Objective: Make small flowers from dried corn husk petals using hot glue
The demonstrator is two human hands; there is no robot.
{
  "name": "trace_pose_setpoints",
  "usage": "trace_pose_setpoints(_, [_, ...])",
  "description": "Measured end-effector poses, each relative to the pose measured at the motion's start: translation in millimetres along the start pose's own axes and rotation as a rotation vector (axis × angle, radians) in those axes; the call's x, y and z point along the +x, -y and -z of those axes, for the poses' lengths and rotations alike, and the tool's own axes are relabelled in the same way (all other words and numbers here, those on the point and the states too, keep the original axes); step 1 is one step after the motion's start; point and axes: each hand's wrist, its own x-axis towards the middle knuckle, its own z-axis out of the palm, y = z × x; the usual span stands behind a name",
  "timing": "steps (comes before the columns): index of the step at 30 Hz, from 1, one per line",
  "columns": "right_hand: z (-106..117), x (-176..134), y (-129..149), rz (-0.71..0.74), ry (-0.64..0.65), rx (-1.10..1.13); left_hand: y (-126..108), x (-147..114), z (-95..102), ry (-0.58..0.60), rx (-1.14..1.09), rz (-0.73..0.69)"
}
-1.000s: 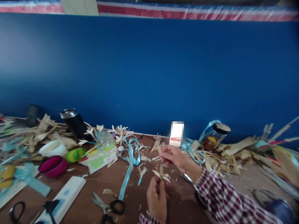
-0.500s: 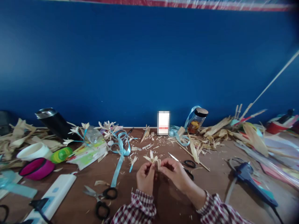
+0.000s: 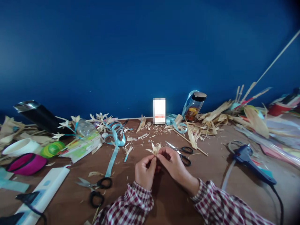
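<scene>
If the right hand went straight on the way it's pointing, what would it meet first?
The pale flower, which the right hand touches; beyond it, probably loose pale scraps on the table, though depth is unclear.

The brown worktop [image 3: 215,162] is carrying black-handled scissors [image 3: 92,187] near its front, a pale-blue ribbon [image 3: 112,160] trailing toward their handles, and a white power strip [image 3: 48,184] farther left. Husk scraps [image 3: 143,135] are littering the middle; a second pair of scissors [image 3: 179,150] and a blue glue gun [image 3: 248,163] are lying rightward.
</scene>
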Motion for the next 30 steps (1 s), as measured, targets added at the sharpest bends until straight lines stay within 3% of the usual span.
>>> trace_pose_setpoints(8, [-0.8, -3.0, -3.0, 0.034, -0.013, -0.034, -0.5, -3.5, -0.7, 0.037, 0.011, -0.010])
trace_pose_setpoints(14, [-0.9, -6.7, 3.0, 0.074, 0.008, -0.029, 3.9, 2.7, 1.4, -0.091, 0.051, -0.062])
trace_pose_setpoints(23, [-1.5, -10.5, 12.7, 0.123, 0.016, -0.036, 5.8, 12.4, 8.0, -0.110, -0.006, 0.052])
trace_pose_setpoints(30, [1.5, -5.3, 15.6, 0.073, 0.010, -0.030, 6.8, 12.9, 4.7, -0.233, 0.021, 0.001])
